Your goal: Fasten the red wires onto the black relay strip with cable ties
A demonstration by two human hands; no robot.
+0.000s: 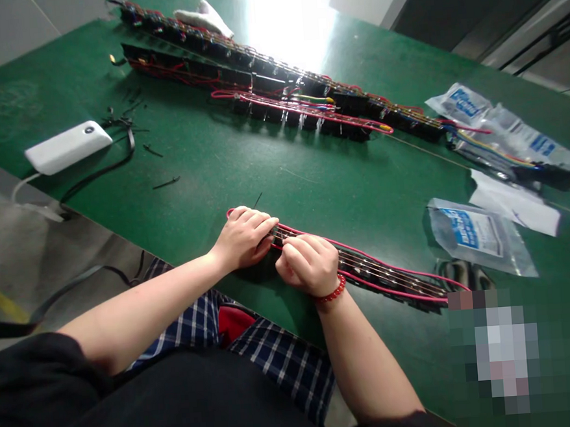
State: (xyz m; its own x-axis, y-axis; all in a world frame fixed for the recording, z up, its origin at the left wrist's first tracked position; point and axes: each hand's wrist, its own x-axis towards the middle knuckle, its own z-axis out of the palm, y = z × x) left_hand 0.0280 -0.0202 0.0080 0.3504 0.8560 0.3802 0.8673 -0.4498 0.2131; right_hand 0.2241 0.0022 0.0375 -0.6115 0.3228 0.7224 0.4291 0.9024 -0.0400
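Observation:
My left hand [244,237] curls over the near end of a wire harness [392,277], where a red wire loops round a row of black connectors. My right hand [308,264], with a red bead bracelet on its wrist, pinches the harness just beside my left hand. Both hands lie close together, and their fingers hide the connectors beneath them. Thin dark wires run along the row, with red wire down both sides. The harness lies flat on a green work mat [223,172].
Beyond my hands lie longer harnesses of black connectors [255,66], with a white cloth [205,17] at their far end. To the left are a white power bank [68,147] and black cable scraps [122,121]. Clear plastic bags [479,236] and white paper [513,204] lie to the right.

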